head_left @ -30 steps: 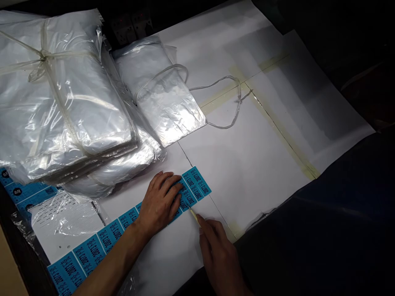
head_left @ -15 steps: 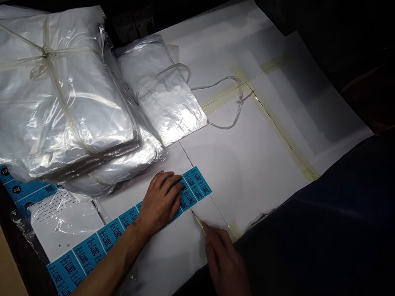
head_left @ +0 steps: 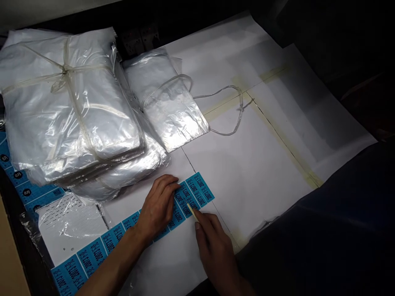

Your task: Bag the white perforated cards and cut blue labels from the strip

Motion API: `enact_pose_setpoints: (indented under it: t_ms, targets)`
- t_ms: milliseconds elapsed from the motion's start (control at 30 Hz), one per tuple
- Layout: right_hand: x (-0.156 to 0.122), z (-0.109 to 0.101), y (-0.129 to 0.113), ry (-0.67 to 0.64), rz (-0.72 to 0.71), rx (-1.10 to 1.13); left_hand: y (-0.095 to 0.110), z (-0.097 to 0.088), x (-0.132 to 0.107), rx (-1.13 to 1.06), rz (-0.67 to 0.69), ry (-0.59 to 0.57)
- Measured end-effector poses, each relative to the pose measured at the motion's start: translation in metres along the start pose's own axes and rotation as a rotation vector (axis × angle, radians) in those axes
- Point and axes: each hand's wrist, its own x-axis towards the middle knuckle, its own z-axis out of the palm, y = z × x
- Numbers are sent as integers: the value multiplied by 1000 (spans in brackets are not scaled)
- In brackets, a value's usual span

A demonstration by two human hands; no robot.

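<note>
"8月" on blue labels (head_left: pixel 27 192) far left (label strip (head_left: pixel 98 249) print illegible)

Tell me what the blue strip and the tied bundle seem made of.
The blue strip: likely printed paper or film labels, fairly matte, lying flat with black print. The tied bundle: clear glossy plastic bags, by the glare and wrinkles.

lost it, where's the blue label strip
Head view, lower left: blue label strip lies on white paper under the left hand, thin stick touching it.

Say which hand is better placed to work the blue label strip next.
Likely right: the right hand holds a thin stick, tip at the label strip; the left hand lies flat on it, pinning it.
</note>
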Motion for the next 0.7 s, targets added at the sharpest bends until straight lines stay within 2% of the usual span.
enact_pose_setpoints:
  t_ms: [167,700]
  targets:
    - [17,11,-3,36,-15,-16,-4,-1,8,232,-55,-44]
    - [24,19,-1,49,-1,-57,-9,3,10,197,-109,-17]
